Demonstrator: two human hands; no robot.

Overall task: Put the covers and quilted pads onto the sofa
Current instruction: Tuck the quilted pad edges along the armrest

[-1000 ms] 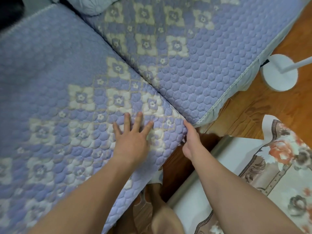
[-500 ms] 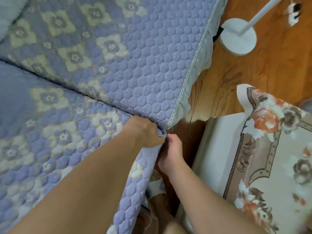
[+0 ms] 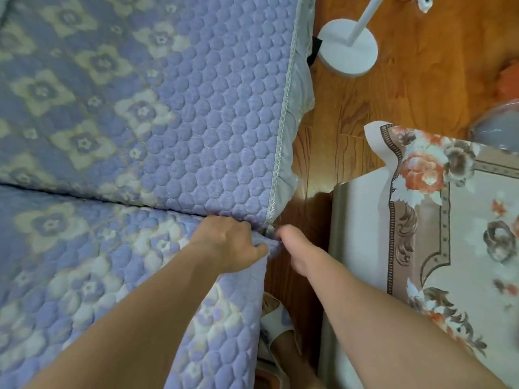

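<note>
a: near quilted pad (image 3: 92, 276) position?
b: on the sofa seat, front corner draped at the seam with the far quilted pad (image 3: 196, 113)
a: hands vs half a second ago?
b: left hand (image 3: 229, 242) still bunches that corner; right hand (image 3: 297, 248) still beside it, grip unclear. white lamp base (image 3: 348, 47) now lower in view

A glossy wooden floor (image 3: 421, 88) runs along the right. On it, far right, stands a white round lamp base (image 3: 348, 49) with its pole. Nearer lies a floral rug (image 3: 455, 220), one corner curled.
</note>
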